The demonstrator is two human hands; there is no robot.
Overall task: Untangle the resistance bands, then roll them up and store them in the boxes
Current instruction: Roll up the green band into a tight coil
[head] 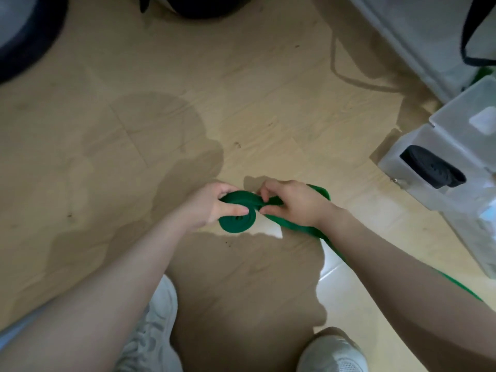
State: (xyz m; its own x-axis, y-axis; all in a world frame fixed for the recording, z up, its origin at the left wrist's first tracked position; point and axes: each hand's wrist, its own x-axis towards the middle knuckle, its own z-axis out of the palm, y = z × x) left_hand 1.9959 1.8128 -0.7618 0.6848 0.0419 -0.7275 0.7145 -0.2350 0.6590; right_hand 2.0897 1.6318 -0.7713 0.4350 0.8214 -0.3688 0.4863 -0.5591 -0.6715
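Note:
A green resistance band (237,220) is partly wound into a flat roll held above the wooden floor. My left hand (214,202) grips the roll, thumb on its face and fingers behind it. My right hand (292,204) pinches the loose strip just right of the roll. The unrolled tail runs under my right forearm and off toward the lower right. A rolled black band (432,170) lies in a clear plastic box (418,140) at the right.
More translucent storage boxes (402,36) stand at the right and upper right, one with a black strap (467,30) hanging over it. Dark round objects (24,36) sit at the top left. My white shoes (332,353) are at the bottom.

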